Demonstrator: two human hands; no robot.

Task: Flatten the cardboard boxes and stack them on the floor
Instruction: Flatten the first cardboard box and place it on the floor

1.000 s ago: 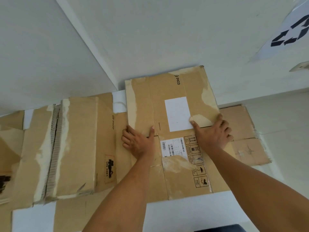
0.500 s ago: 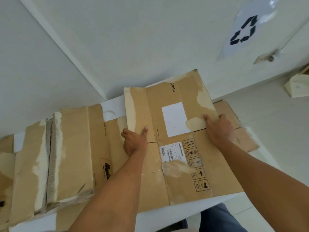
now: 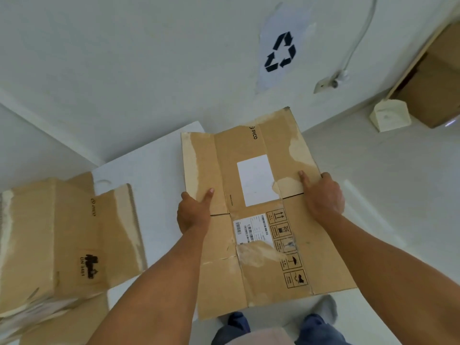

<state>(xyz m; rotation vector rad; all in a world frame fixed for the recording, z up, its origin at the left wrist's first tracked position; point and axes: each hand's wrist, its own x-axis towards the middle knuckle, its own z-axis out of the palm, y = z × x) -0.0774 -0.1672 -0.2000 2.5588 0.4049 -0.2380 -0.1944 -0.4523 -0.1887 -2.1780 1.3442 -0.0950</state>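
A flattened brown PICO cardboard box point(image 3: 261, 220) with a white label and a barcode sticker is held up in front of me, above the white floor. My left hand point(image 3: 194, 212) grips its left edge, thumb on top. My right hand point(image 3: 323, 195) grips its right edge, thumb on the torn patch. At the left, a pile of flattened cardboard boxes point(image 3: 62, 240) lies on a white surface point(image 3: 149, 175).
A white wall with a recycling sign point(image 3: 281, 52) stands ahead. A cream dustpan point(image 3: 389, 115) and a brown box point(image 3: 433, 95) stand at the far right by the wall. My legs and a foot point(image 3: 321, 312) show below the held box.
Both hands have lifted the flattened box off the pile and carried it to the right. The view has swung right, and the cardboard that lay beneath it is out of sight.
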